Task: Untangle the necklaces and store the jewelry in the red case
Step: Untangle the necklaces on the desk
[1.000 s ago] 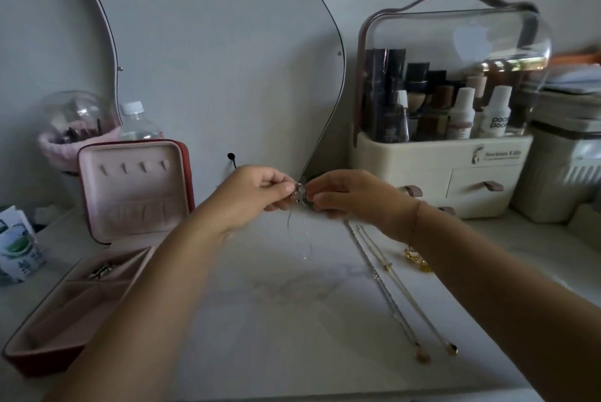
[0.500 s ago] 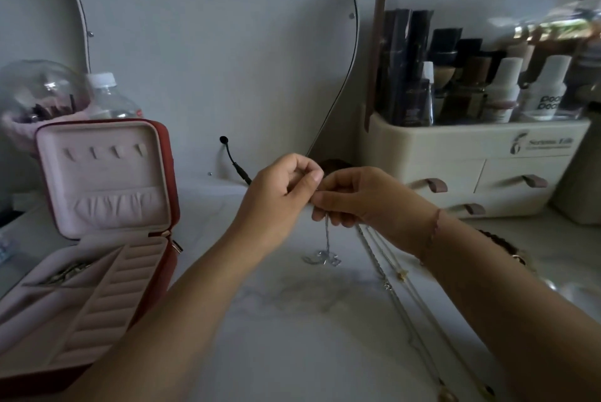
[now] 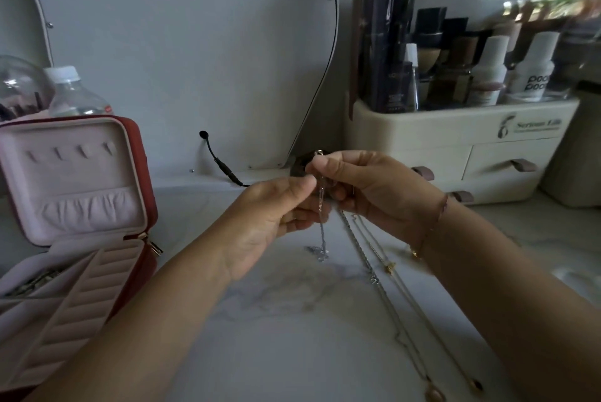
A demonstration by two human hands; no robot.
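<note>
A thin silver necklace (image 3: pixel 322 226) hangs from my two hands above the marble table (image 3: pixel 276 336), its small pendant touching the surface. My right hand (image 3: pixel 367 187) pinches the top of the chain. My left hand (image 3: pixel 276 216) pinches the same chain just below and to the left. Two longer necklaces (image 3: pixel 387 284) lie stretched out on the table to the right, running toward the front edge. The red case (image 3: pixel 143 174) stands open at the left, pink inside, with some jewelry (image 3: pixel 32 281) in a rear compartment.
A cream cosmetics organizer (image 3: pixel 455 141) with drawers and bottles stands at the back right. A mirror (image 3: pixel 195 43) leans on the wall behind, with a black cable (image 3: pixel 221 164) at its base. A plastic bottle (image 3: pixel 71 92) and a clear dome stand behind the case.
The view has moved closer and lower. The silver chain now hangs straight with its pendant on the table; my left hand has slid slightly lower than my right.
</note>
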